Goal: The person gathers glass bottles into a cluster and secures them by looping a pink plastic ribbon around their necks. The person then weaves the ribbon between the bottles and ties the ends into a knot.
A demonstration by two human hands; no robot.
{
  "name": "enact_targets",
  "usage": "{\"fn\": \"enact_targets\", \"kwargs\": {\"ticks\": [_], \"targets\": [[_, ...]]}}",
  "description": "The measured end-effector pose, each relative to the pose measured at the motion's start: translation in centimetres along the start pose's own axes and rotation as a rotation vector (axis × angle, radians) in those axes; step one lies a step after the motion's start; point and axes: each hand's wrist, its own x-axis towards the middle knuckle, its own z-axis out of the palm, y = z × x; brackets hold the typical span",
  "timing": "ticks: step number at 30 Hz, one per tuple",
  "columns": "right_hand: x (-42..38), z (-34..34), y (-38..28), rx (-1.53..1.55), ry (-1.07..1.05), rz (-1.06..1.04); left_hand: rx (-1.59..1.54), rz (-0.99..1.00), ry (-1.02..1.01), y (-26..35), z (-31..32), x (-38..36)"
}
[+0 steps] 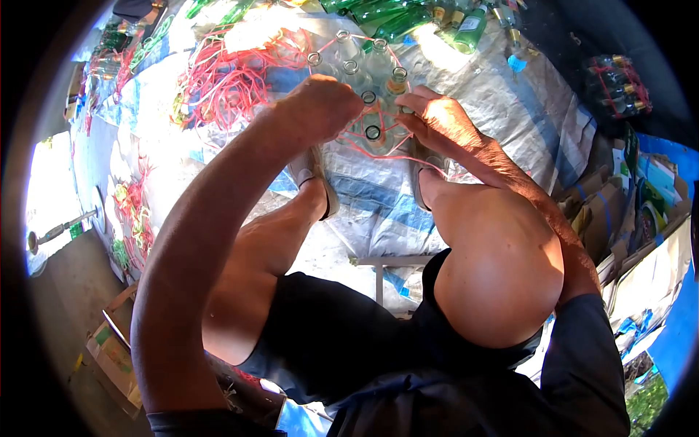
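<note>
Several clear glass bottles (350,67) stand upright in a tight group between my feet and the far edge, with pink string (373,154) running around and in front of them. My left hand (329,109) is at the left side of the group, its fingers bent and mostly hidden behind the back of the hand; what it holds cannot be made out. At the right side, my right hand (429,116) has its thumb and fingers pinched together beside the bottle necks, near a strand of the string.
A tangled heap of pink string (222,76) lies to the left. Green bottles (470,30) lie at the far side. A tied bundle of bottles (617,86) is at the right, above stacked cardboard (601,211). A whitish-blue sheet (502,95) covers the ground.
</note>
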Motion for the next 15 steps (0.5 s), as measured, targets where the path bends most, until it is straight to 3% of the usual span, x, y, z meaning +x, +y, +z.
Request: {"fn": "enact_targets", "kwargs": {"ticks": [5,8,15], "targets": [[0.0,0.0,-0.2,-0.011,-0.016,0.044,0.000,-0.015,0.007,-1.2,0.9,1.1],[0.0,0.0,-0.2,0.022,-0.026,0.064,-0.250,-0.065,0.064,-2.5,1.9,1.3],[0.4,-0.5,-1.0,0.113,-0.055,0.119,-0.357,-0.075,-0.053,-4.1,2.6,2.7]]}}
